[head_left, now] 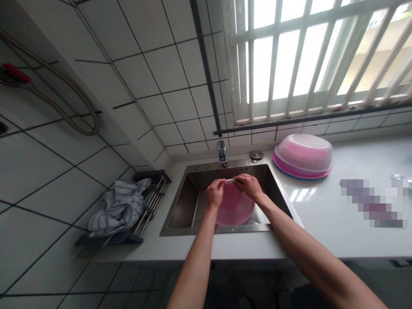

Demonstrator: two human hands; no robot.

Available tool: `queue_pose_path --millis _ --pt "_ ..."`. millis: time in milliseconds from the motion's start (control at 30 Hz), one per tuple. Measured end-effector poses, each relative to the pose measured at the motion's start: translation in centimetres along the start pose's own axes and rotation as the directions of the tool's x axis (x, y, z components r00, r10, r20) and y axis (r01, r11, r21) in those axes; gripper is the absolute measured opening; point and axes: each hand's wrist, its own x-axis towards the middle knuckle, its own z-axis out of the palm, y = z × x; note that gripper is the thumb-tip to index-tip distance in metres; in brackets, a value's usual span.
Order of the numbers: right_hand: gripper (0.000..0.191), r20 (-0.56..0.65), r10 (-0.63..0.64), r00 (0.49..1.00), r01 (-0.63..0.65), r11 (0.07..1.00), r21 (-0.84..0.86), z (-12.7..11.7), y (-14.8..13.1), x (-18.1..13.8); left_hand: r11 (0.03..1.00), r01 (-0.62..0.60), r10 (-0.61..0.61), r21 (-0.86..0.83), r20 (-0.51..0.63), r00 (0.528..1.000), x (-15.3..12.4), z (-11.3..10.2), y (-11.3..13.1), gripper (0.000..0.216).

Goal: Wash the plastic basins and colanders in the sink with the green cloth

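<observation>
A pink plastic bowl (234,211) is tilted up inside the steel sink (186,201), its inside facing me. My left hand (214,193) pinches the bowl's rim at its upper left. My right hand (249,187) is closed on a small dark green scrubbing pad (237,183) pressed against the bowl's upper rim. Both forearms reach in from the bottom of the view.
A tap (222,153) stands behind the sink under a barred window. On the white counter to the right lie stacked pink bowls (303,156) upside down. A striped cloth (119,207) rests on a dark rack left of the sink. A hose hangs on the left tiled wall.
</observation>
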Motion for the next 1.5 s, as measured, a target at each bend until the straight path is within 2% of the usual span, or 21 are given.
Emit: queue_pose_path --millis 100,267,333,433,533,767,867,1000,1100,1167,1300,1367,1500 --pt "0.019 -0.01 -0.014 1.0 0.014 1.0 -0.015 0.2 -0.3 -0.1 0.999 -0.022 0.02 0.05 0.022 1.0 -0.1 0.1 0.5 0.02" --pt "0.019 0.044 -0.067 0.997 0.068 0.997 -0.028 0.2 -0.9 -0.2 0.992 -0.091 0.08 0.086 0.119 0.99 -0.2 0.4 1.2 0.02" --pt "0.02 0.038 -0.052 0.998 0.053 0.999 -0.008 -0.1 -0.7 -0.2 0.997 -0.055 0.05 0.055 0.093 0.994 -0.2 0.3 0.7 0.018" --pt "0.02 0.003 0.004 1.0 -0.004 1.0 0.026 -0.5 -0.1 -0.1 0.999 0.037 -0.038 -0.038 -0.004 0.999 0.0 -0.1 -0.6 0.019" --pt "0.019 -0.019 0.039 0.999 -0.038 0.999 0.031 -0.3 0.0 -0.1 0.994 0.06 -0.064 -0.095 -0.043 0.997 0.1 -0.2 -1.3 0.022" --pt "0.021 0.014 -0.027 1.0 0.027 1.0 -0.014 0.6 -0.9 -0.2 0.999 -0.041 0.041 0.007 0.075 0.996 0.0 0.6 0.4 0.016" --pt "0.022 -0.003 -0.008 1.0 0.008 1.0 0.009 0.3 -0.6 0.0 0.998 0.011 -0.01 -0.059 0.014 1.0 0.0 0.6 0.0 0.016" --pt "0.021 -0.081 0.106 0.991 -0.1 0.992 0.075 -0.5 0.9 0.1 0.979 0.142 -0.16 -0.149 -0.115 0.98 0.4 0.4 -1.5 0.017" --pt "0.019 -0.108 0.162 0.981 -0.148 0.981 0.122 -0.9 1.8 0.0 0.965 0.187 -0.21 -0.183 -0.114 0.971 0.5 0.4 -2.0 0.018" --pt "0.02 -0.093 0.149 0.984 -0.135 0.981 0.142 -1.1 1.7 0.0 0.978 0.16 -0.173 -0.137 -0.094 0.98 0.4 0.4 -2.0 0.024" --pt "0.022 -0.034 0.066 0.997 -0.06 0.986 0.157 -1.1 0.7 -0.1 1.0 0.023 -0.024 -0.019 -0.063 0.998 0.5 0.1 -1.3 0.045" --pt "0.024 -0.019 0.047 0.999 -0.044 0.986 0.16 -1.0 0.3 0.0 1.0 -0.004 0.003 -0.011 -0.023 1.0 0.5 0.0 -0.9 0.043" --pt "0.023 -0.024 0.061 0.998 -0.057 0.984 0.167 -0.6 -0.2 -0.1 0.998 0.045 -0.045 -0.054 0.008 0.999 0.3 0.2 -0.3 0.031"
